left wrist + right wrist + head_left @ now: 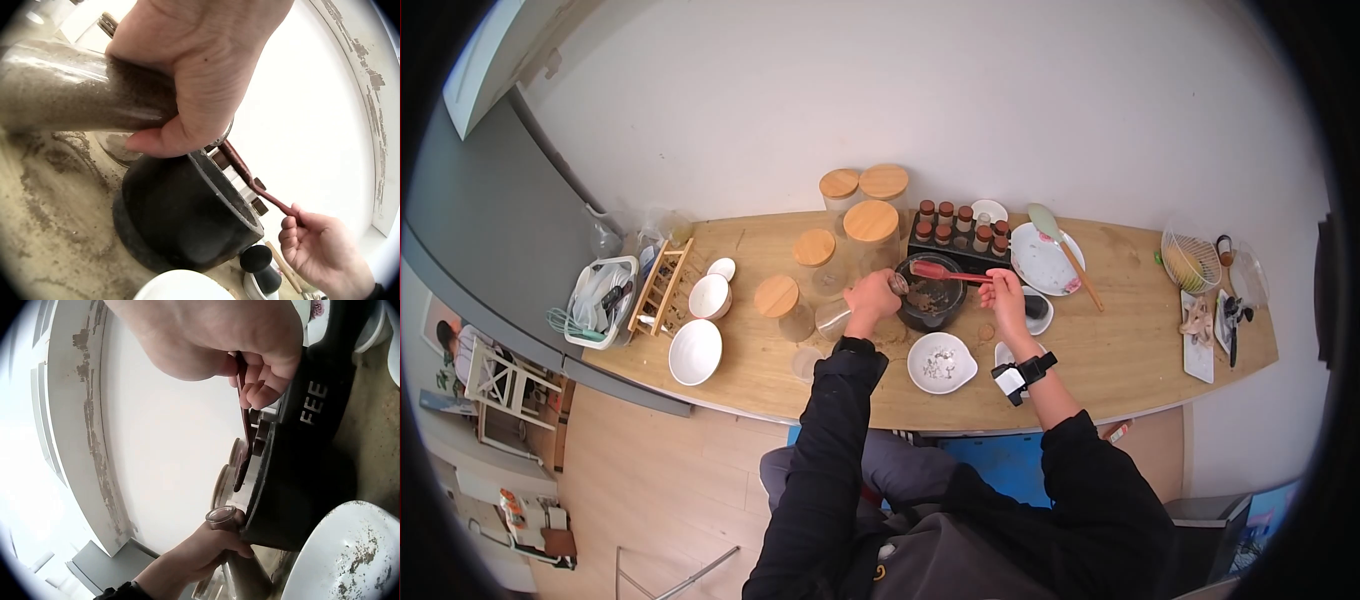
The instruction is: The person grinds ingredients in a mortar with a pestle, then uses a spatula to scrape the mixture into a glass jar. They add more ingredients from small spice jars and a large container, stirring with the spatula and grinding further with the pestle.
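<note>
My left hand point(871, 299) grips a glass bottle of brownish powder point(81, 87), held tilted, its open mouth point(221, 514) beside the rim of a black mortar point(930, 312). In my right hand point(1002, 298) the handle of a reddish-brown spoon point(945, 272) is pinched, its head over the mortar near the bottle's mouth. Brown material lies inside the mortar. A white spouted bowl point(941, 364) with pale and dark bits stands in front of it. The left wrist view shows the mortar's dark side point(181, 212) below my left hand.
Behind the mortar stands a black rack of brown-capped jars point(962, 234). Wooden-lidded jars point(871, 222) stand to its left, white bowls point(696, 352) farther left. Right of it are a floral plate point(1048, 260), a black pestle point(261, 269) and a wire basket point(1190, 262).
</note>
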Motion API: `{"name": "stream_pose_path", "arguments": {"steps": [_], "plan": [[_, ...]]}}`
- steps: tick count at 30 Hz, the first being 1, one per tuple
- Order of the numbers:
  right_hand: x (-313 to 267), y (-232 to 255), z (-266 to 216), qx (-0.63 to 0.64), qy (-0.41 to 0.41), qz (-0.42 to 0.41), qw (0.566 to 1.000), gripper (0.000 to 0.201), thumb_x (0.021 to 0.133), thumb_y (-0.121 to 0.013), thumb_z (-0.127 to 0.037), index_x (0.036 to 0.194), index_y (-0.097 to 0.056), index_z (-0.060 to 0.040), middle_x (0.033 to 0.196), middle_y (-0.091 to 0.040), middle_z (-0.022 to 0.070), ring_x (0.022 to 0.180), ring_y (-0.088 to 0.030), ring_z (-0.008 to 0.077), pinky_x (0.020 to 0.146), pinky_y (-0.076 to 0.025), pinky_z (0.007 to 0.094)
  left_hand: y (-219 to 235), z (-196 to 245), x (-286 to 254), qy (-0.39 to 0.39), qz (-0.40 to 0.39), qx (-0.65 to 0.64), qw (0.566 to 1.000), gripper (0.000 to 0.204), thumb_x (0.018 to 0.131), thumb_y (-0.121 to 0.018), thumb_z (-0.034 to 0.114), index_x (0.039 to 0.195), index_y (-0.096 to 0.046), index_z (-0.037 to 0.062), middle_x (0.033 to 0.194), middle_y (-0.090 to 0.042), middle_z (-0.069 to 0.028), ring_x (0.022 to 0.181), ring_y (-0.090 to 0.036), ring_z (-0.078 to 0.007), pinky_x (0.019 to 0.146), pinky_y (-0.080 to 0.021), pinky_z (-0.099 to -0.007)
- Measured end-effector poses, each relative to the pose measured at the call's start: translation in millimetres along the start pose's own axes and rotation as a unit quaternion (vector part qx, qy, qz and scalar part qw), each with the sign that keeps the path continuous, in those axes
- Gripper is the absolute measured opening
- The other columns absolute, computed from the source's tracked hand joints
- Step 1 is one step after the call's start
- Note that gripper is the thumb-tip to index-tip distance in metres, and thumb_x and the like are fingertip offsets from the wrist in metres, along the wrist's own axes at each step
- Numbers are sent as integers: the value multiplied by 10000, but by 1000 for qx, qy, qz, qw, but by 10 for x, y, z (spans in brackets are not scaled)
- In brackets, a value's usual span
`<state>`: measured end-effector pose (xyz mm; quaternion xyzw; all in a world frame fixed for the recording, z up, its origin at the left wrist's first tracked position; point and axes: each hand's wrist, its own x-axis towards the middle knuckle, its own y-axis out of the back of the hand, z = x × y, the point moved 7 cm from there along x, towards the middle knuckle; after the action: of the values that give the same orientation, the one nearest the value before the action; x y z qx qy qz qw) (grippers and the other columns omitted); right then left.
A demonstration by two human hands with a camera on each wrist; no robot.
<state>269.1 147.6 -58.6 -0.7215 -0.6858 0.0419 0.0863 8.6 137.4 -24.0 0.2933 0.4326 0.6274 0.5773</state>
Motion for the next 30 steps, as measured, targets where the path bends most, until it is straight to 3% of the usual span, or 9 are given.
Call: {"name": "stream_pose_path", "arguments": {"steps": [4,7,10,13,17,20,22,26,30], "plan": [[-142,-149,-571,-99,106,-26,989,174,980,-426,-165,1017,-551,-48,758,-599,46,654,-556,117,584,-467,260,-12,-2,-2,6,-20,-2,1000,298,693,-611,156,969,-648,262,996,-666,-6,1043,-589,-248,910,-361,-478],[-485,-528,-1069,-295,262,-97,914,150,957,-443,-125,1003,-559,-42,780,-606,74,714,-596,191,653,-471,313,-24,-7,-1,5,-31,-7,999,314,700,-618,158,994,-648,264,1023,-667,-19,1064,-582,-254,930,-348,-490],[-556,-556,-1236,-318,312,-75,892,140,934,-459,-102,997,-569,-42,807,-607,102,774,-614,252,709,-469,346,-29,-23,11,-1,-26,-14,1000,317,696,-620,154,992,-648,263,1017,-668,-23,1056,-586,-256,929,-348,-487],[-569,-578,-1217,-320,307,-107,890,147,950,-458,-117,1003,-573,-44,795,-614,84,735,-611,203,675,-475,318,-33,15,-2,-3,-26,-11,1000,311,693,-618,152,982,-648,261,1008,-669,-20,1055,-587,-255,927,-348,-483],[-324,18,-1149,-157,206,37,965,180,979,-467,-168,1040,-580,-41,782,-618,29,669,-552,81,596,-459,238,34,35,-42,-3,5,4,1000,276,667,-593,119,894,-655,264,937,-670,21,997,-612,-223,868,-404,-447],[-160,678,-1058,-91,200,151,964,207,974,-488,-180,1053,-599,-24,777,-622,25,653,-537,64,591,-451,207,-20,-2,4,-11,3,-4,1000,280,670,-579,118,899,-655,261,927,-671,19,977,-619,-221,838,-430,-409],[-35,1104,-864,-56,184,201,960,219,967,-506,-181,1053,-611,-10,768,-624,30,634,-531,61,576,-452,200,-65,-40,33,-9,-7,-19,1000,291,674,-589,128,930,-645,254,957,-672,3,1001,-609,-238,870,-398,-452],[218,1678,-340,-73,71,216,971,225,944,-547,-177,1046,-624,8,760,-629,47,596,-539,74,532,-460,210,-41,-15,29,-11,-18,-26,999,304,672,-595,133,949,-638,251,976,-673,-6,1013,-605,-251,892,-381,-475],[277,1989,53,-87,-3,224,971,215,932,-559,-169,1060,-622,-8,791,-642,47,603,-562,80,533,-471,212,14,26,-25,-9,11,3,1000,276,671,-580,132,907,-654,255,919,-677,1,957,-628,-238,804,-455,-378]]}}
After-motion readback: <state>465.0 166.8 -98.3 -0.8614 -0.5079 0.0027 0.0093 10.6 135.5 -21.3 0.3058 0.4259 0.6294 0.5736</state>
